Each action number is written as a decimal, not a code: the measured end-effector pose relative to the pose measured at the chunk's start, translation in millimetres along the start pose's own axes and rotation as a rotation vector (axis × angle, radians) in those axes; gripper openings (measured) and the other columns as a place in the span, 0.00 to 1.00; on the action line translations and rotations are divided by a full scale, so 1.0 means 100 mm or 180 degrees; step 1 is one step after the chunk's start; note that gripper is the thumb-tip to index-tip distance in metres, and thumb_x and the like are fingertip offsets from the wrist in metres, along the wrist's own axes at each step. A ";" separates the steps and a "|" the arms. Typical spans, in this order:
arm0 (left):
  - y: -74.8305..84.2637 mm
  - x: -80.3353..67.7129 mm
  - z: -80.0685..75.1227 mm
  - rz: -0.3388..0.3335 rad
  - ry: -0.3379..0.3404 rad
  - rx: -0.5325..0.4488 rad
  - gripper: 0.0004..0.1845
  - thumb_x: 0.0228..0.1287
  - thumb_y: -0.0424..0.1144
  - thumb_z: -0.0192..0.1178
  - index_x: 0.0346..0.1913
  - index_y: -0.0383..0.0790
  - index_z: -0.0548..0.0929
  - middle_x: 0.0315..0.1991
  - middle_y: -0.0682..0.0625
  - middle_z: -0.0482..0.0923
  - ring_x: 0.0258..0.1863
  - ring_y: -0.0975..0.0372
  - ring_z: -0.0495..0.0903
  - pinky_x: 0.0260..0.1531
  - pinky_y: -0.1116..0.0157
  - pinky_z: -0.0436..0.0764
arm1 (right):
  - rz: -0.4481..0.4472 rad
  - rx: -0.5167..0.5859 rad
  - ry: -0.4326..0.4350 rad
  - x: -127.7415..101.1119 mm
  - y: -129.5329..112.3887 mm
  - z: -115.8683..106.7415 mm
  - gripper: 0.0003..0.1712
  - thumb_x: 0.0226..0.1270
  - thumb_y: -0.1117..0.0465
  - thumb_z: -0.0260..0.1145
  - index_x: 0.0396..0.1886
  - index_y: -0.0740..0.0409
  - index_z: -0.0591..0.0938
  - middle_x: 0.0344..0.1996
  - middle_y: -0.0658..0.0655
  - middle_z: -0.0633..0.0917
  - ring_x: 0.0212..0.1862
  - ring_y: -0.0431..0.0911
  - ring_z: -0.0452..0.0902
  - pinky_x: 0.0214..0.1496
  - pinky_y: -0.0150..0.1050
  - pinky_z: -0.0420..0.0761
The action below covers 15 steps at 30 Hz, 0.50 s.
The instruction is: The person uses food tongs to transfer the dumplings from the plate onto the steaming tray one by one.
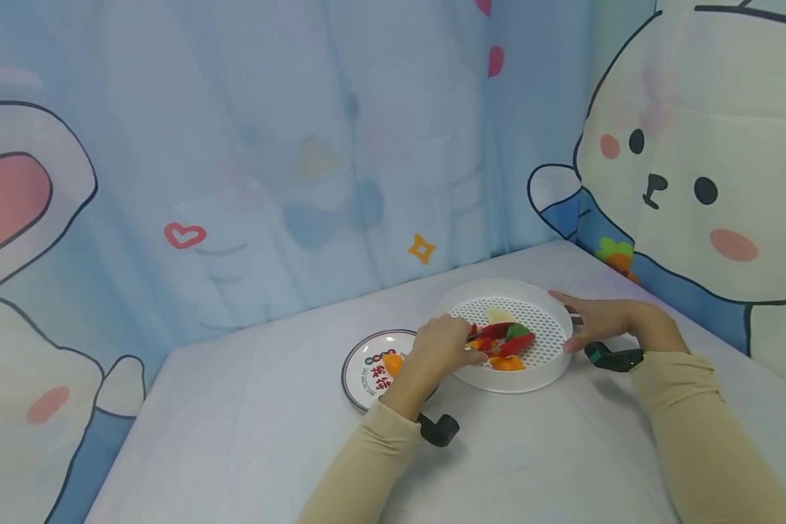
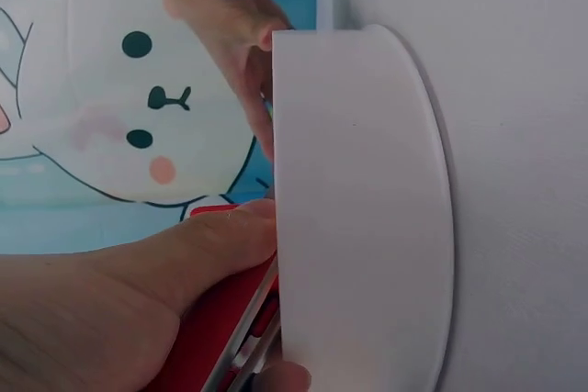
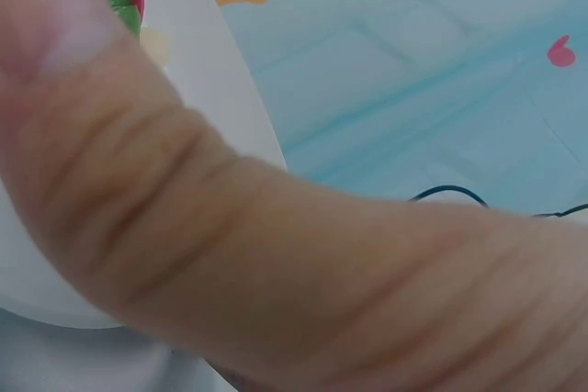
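Note:
A white perforated round basket (image 1: pixel 550 364) stands on the table and holds several toy food pieces: a green one (image 1: pixel 516 331), an orange one (image 1: pixel 506 362) and a pale yellow one (image 1: pixel 498 314). My left hand (image 1: pixel 455 348) grips red tongs (image 1: pixel 506 340), whose tips reach over the basket's near-left rim around the green piece. My right hand (image 1: pixel 568 324) grips the basket's right rim, thumb outside. In the left wrist view the basket wall (image 2: pixel 358 208) fills the middle, with the red tongs (image 2: pixel 207 323) under my thumb. The right wrist view is mostly my thumb (image 3: pixel 230 227).
A small round plate (image 1: pixel 362 375) with printed characters lies left of the basket, an orange piece (image 1: pixel 393 362) on it. The table (image 1: pixel 236 437) is covered in white cloth. Blue cartoon curtains close off the back and right sides.

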State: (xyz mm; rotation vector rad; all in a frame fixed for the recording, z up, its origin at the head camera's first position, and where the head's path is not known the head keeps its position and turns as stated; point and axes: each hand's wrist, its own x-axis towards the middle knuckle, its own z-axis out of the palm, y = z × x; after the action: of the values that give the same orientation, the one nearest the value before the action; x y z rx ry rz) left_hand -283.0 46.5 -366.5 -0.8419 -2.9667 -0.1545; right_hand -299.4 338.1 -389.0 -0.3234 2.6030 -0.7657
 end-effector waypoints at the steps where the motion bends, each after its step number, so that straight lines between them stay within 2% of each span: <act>1: 0.00 0.00 0.00 -0.0016 0.0009 -0.0003 0.24 0.50 0.61 0.67 0.42 0.48 0.84 0.25 0.58 0.76 0.25 0.65 0.71 0.24 0.71 0.69 | 0.0009 0.0004 0.0004 0.00 0.01 0.00 0.70 0.53 0.39 0.70 0.73 0.67 0.33 0.69 0.80 0.45 0.67 0.76 0.47 0.61 0.73 0.55; 9: -0.02 0.02 0.06 -0.0176 0.0120 0.0058 0.34 0.43 0.69 0.66 0.46 0.47 0.81 0.25 0.57 0.75 0.24 0.63 0.72 0.23 0.70 0.71 | 0.0092 -0.0030 0.0014 0.00 0.07 0.01 0.70 0.53 0.41 0.70 0.73 0.66 0.32 0.69 0.80 0.46 0.67 0.77 0.46 0.60 0.74 0.55; 13: -0.04 0.00 0.00 -0.0121 0.0190 0.0043 0.36 0.43 0.70 0.65 0.49 0.47 0.79 0.25 0.57 0.76 0.24 0.63 0.73 0.22 0.71 0.72 | 0.0101 -0.0035 -0.0011 0.02 0.08 0.01 0.70 0.53 0.41 0.70 0.73 0.65 0.32 0.69 0.79 0.45 0.67 0.76 0.46 0.59 0.74 0.55; 15: -0.07 -0.02 -0.07 -0.0022 0.0237 0.0036 0.38 0.43 0.71 0.64 0.52 0.47 0.77 0.28 0.57 0.78 0.24 0.64 0.73 0.24 0.71 0.73 | 0.0099 -0.0026 -0.0012 0.02 0.08 0.00 0.70 0.53 0.40 0.71 0.73 0.64 0.31 0.69 0.79 0.45 0.67 0.76 0.46 0.59 0.74 0.56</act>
State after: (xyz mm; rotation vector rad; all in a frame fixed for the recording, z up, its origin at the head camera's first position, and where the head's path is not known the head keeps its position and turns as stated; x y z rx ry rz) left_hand -284.9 38.8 -360.3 -0.8063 -2.8989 -0.1652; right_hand -302.4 343.7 -394.2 -0.2857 2.6019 -0.7435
